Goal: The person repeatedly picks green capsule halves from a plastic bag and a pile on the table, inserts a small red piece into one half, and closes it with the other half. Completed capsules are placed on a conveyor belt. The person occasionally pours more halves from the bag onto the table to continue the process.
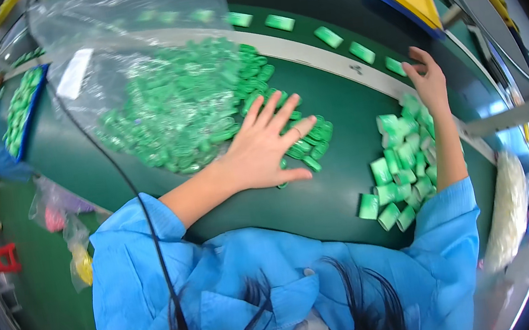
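Two-handed work at a green bench, as I view it remotely through the head camera. My left hand [260, 155] lies spread, fingers fanned and closed on nothing, over the right-hand edge of a heap of loose oval green pieces [320, 139]; how firmly the palm presses, I cannot tell. Most of the heap lies beneath or inside a clear plastic bag [124, 13]. My right hand [430, 82] reaches past the pale rail [303, 53], its thumb and fingers parted and slightly curled, with nothing visible between them. Just beside the thumb, on the dark green strip beyond the rail, sits the end block [395, 66], green and white, the nearest of a spaced row of similar blocks [328, 37]; whether the thumb touches it, I cannot make out. A pile of like blocks [404, 170] stands on the bench top [328, 86], beside the right forearm. I judge the step in hand to be work at the row, either setting the end block down or taking it up; one view does not settle which. If it is a pick-up, the next move calls for thumb and fingers to close squarely on that block; if a release, for the hand to lift clear without nudging it.
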A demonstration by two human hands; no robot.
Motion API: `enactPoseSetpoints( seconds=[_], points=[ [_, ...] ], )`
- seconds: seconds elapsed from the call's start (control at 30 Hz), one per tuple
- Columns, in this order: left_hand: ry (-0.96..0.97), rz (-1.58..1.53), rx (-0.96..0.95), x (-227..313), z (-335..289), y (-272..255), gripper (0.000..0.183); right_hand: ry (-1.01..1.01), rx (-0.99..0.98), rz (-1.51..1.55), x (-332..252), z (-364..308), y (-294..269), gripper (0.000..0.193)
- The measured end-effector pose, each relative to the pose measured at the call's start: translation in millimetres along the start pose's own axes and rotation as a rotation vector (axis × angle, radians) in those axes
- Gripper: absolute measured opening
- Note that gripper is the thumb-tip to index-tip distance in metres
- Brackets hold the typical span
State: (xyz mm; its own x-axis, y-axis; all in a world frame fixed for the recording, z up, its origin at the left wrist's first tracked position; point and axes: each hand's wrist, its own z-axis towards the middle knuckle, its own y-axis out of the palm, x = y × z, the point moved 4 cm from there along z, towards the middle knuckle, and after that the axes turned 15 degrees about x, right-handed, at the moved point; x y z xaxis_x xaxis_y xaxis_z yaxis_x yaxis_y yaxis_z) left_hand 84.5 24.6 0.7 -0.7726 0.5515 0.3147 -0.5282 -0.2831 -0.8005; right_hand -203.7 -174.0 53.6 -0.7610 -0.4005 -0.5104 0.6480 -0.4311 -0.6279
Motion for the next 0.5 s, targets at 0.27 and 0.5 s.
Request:
enactPoseSetpoints(
  seconds=[0.27,0.5],
  points=[
    [0.032,0.005,0.003,6,45,39,0.074,-0.44,-0.606,0.212,-108,-173,-78,0.05],
    [-0.042,-0.019,0.195,-11,63,4,0.045,-0.482,-0.404,0.089,-94,-198,-50,0.041]
  ],
)
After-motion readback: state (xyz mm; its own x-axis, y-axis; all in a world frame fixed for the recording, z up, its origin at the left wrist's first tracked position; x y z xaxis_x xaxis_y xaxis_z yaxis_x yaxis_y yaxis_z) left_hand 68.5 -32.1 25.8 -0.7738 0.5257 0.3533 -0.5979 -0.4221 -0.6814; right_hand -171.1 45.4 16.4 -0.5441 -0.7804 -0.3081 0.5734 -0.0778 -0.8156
